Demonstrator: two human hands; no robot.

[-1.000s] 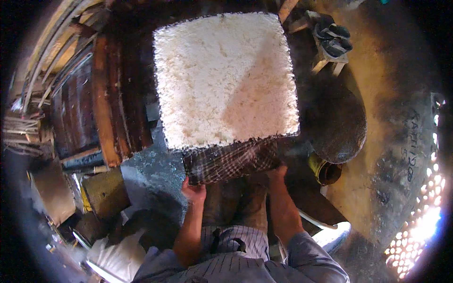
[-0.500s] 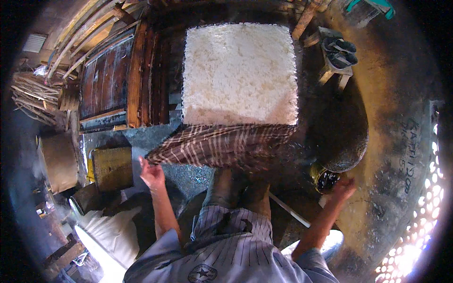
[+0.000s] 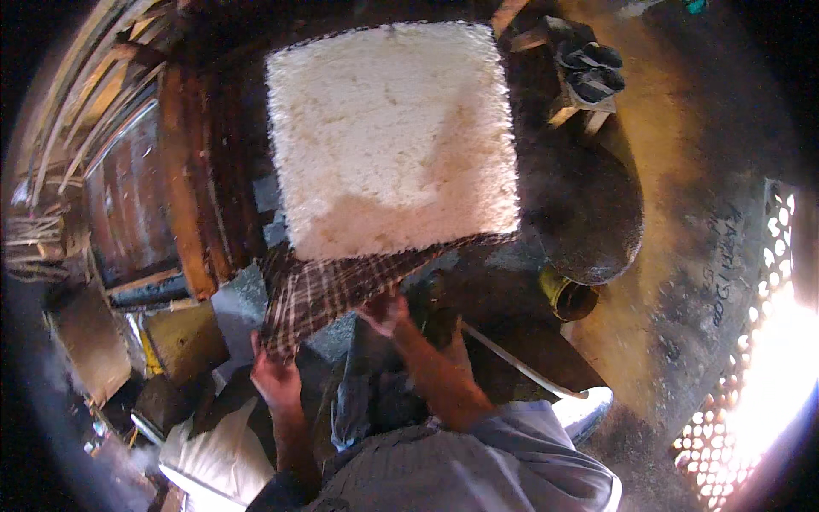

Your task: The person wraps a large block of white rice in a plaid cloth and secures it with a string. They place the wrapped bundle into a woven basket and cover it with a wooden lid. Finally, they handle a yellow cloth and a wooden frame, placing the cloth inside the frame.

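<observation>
Left hand [image 3: 277, 381] — holding plaid cloth [image 3: 314, 297]

A person's left hand [image 3: 277, 381] gripping a brown plaid cloth [image 3: 317, 297] on the near side of a shaggy white slab [image 3: 392, 141], right hand [image 3: 388, 314] at the cloth's edge, a yellow container [image 3: 556, 288] (dark inside) to the slab's near right, wooden panels [image 3: 132, 200] to its left.

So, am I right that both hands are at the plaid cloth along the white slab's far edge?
Not quite: the left hand and right hand are at the plaid cloth, but the head view shows it along the near edge of the white slab.
</observation>
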